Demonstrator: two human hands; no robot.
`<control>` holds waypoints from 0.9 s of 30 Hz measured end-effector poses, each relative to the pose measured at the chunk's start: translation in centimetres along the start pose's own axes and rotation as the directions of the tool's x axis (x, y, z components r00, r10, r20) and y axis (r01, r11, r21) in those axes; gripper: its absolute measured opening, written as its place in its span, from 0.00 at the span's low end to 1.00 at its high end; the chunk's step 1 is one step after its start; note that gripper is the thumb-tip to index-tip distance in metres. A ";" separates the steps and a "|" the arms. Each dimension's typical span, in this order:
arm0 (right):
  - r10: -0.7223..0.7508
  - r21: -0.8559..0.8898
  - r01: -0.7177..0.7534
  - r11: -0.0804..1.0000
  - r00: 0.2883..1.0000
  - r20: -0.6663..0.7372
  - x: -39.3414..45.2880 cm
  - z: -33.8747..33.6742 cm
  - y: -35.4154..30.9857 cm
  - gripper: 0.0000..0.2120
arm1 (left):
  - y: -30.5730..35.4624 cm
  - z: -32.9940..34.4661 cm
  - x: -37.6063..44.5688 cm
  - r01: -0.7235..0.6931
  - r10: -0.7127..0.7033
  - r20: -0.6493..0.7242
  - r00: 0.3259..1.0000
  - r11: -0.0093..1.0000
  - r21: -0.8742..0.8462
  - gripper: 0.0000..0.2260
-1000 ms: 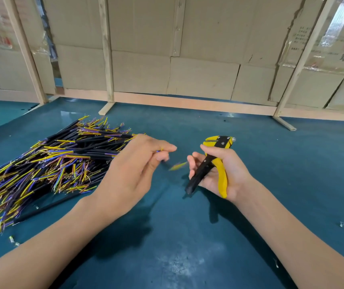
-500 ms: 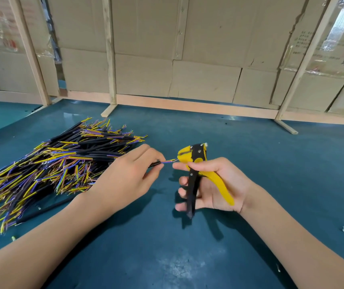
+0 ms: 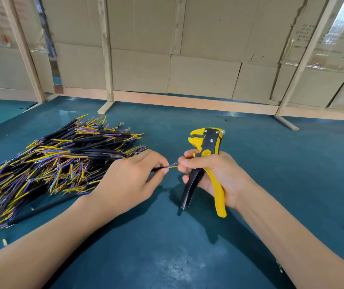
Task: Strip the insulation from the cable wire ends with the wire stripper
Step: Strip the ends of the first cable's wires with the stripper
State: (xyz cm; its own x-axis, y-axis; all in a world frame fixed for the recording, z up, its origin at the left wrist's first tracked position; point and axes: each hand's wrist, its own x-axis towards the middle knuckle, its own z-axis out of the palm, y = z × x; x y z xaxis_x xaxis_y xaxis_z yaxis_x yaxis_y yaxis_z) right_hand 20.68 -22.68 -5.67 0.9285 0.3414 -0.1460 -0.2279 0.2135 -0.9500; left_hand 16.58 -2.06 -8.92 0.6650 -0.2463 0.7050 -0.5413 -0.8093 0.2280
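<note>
The left hand (image 3: pixel 125 180) pinches a black cable (image 3: pixel 160 169), its 2 coloured wire ends just touching the right hand's fingertips (image 3: pixel 182 164). The right hand (image 3: pixel 214 174) grips the wire stripper (image 3: pixel 206 163) upright, fingers curled round both handles, beside the cable tip.

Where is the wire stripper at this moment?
In the head view the wire stripper is right of centre, gripped upright in the right hand above the blue table, its head up, near the cable the left hand pinches.

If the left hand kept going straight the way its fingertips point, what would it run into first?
Most likely the right hand: the left hand points rightward, pinching a cable end whose wires nearly reach the right fingers that hold the wire stripper. Depth looks similar, though one view cannot confirm.
</note>
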 end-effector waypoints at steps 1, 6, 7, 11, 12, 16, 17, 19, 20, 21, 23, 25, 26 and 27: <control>0.004 0.002 -0.004 1.000 1.000 -0.017 -0.1 0.0 0.0 0.07 | 0.1 0.0 0.0 -0.009 0.009 0.000 1.000 1.000 0.008 0.06; 0.047 0.047 -0.045 0.998 0.998 -0.050 -0.3 0.3 -0.2 0.08 | 0.5 0.0 0.0 -0.034 0.035 -0.010 0.999 0.996 0.077 0.02; 0.053 0.050 -0.050 0.997 0.997 -0.048 -0.3 0.4 -0.2 0.08 | 0.6 0.1 0.0 -0.025 0.026 -0.010 1.000 0.997 0.079 0.01; 0.072 0.072 -0.068 0.995 0.997 -0.042 -0.2 0.4 -0.2 0.09 | 0.6 0.4 -0.1 -0.004 0.005 -0.013 1.000 0.997 0.076 0.03; 0.074 0.075 -0.070 0.995 0.996 -0.043 -0.2 0.4 -0.2 0.09 | 0.6 0.5 0.0 0.001 0.000 -0.016 1.000 0.997 0.072 0.03; 0.084 0.088 -0.080 0.993 0.995 -0.043 -0.2 0.3 -0.2 0.09 | 0.5 0.4 0.0 0.006 -0.004 -0.034 0.999 0.998 0.069 0.03; 0.090 0.089 -0.086 0.992 0.995 -0.042 -0.2 0.2 -0.2 0.10 | 0.6 0.4 0.0 0.003 0.000 -0.042 0.999 0.997 0.077 0.03; 0.104 0.088 -0.101 0.991 0.994 -0.039 -0.1 0.2 -0.2 0.09 | 0.7 0.3 0.1 -0.004 0.009 -0.051 0.999 0.996 0.092 0.03; 0.110 0.092 -0.106 0.990 0.993 -0.038 -0.1 0.1 -0.2 0.09 | 0.8 0.2 0.2 -0.009 0.013 -0.050 0.999 0.996 0.091 0.02; 0.114 0.097 -0.110 0.989 0.993 -0.039 -0.1 0.1 -0.2 0.09 | 0.9 0.2 0.2 -0.014 0.018 -0.046 0.999 0.996 0.086 0.02; 0.126 0.102 -0.121 0.987 0.991 -0.036 -0.1 0.0 -0.2 0.09 | 1.0 0.2 0.2 -0.017 0.019 -0.023 1.000 0.996 0.082 0.01; 0.151 0.104 -0.149 0.983 0.989 -0.012 -0.1 0.0 -0.2 0.10 | 1.2 0.2 0.2 -0.010 0.009 0.011 1.000 0.996 0.087 0.03; 0.166 0.101 -0.166 0.981 0.986 0.008 -0.1 0.0 -0.1 0.11 | 1.2 0.2 0.2 -0.006 0.004 0.023 1.000 0.996 0.086 0.04; 0.182 0.093 -0.184 0.979 0.983 0.028 -0.1 0.1 -0.1 0.12 | 1.3 0.1 0.2 -0.004 0.002 0.029 1.000 0.997 0.078 0.05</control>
State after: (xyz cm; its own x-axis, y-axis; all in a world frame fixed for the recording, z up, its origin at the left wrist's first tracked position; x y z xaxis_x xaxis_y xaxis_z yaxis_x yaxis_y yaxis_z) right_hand 20.54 -22.64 -5.57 0.8631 0.3998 -0.3086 -0.4209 0.2318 -0.8770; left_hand 16.09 -3.22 -8.54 0.6787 -0.2634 0.6856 -0.5023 -0.8475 0.1716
